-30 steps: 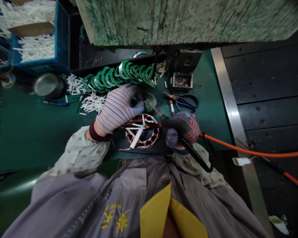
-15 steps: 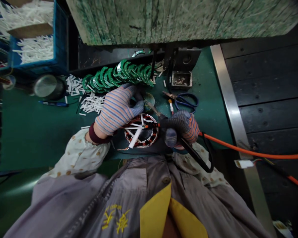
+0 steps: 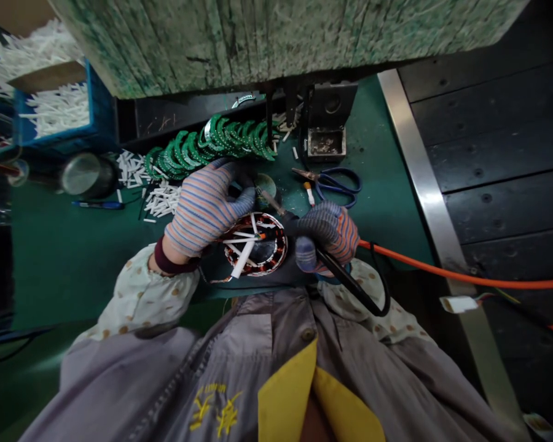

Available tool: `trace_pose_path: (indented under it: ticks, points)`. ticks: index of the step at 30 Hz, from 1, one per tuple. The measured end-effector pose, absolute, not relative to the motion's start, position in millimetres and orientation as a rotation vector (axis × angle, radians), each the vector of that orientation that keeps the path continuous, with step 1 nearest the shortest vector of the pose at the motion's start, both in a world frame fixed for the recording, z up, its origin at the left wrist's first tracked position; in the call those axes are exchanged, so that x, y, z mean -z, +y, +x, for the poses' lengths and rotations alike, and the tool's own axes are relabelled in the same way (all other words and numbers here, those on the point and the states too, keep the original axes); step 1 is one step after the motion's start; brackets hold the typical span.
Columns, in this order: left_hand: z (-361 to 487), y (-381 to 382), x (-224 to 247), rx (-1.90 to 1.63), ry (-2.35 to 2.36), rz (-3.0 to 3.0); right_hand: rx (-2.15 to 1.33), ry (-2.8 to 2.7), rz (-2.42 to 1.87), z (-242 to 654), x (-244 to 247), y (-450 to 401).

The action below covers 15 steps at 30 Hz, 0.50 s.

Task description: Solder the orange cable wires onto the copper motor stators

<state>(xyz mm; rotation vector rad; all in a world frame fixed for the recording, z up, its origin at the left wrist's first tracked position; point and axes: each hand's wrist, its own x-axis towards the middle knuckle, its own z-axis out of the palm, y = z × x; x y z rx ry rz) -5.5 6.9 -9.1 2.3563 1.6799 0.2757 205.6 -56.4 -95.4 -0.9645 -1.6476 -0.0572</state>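
Note:
My gloved right hand point(image 3: 332, 234) is closed around a soldering iron point(image 3: 273, 202), whose shaft slants up and left towards my left hand. My left hand point(image 3: 207, 205), in a striped glove, is closed with thumb and fingertips curled together; what they hold is hidden. The iron's tip lies near those fingers, in front of a small round dish point(image 3: 266, 185). Just below sits a ring-shaped motor stator point(image 3: 280, 250) with copper windings. White sleeves point(image 3: 243, 259) on its leads lie across it, and an orange cable point(image 3: 410, 259) runs from it beneath my right hand.
Green curved circuit boards point(image 3: 179, 153) stand in a row behind my left hand, near loose white tubes point(image 3: 162, 201). Blue-handled pliers point(image 3: 338, 184), a small brush point(image 3: 308, 189) and an iron stand point(image 3: 327, 142) lie beyond my right hand. A blue bin point(image 3: 76, 138) is far left.
The view has shifted slightly, so the bench things appear a little further left. Both hands keep nearly the same pose, with the soldering iron still in my right hand.

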Motion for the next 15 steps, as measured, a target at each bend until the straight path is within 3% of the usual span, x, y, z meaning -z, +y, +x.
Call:
trace_pose_path:
  ticks: [15]
  points:
    - [-13.8, 8.7, 15.5, -0.366, 1.631, 2.378, -0.097, -1.542, -0.893, 201.5, 104.9, -54.1]
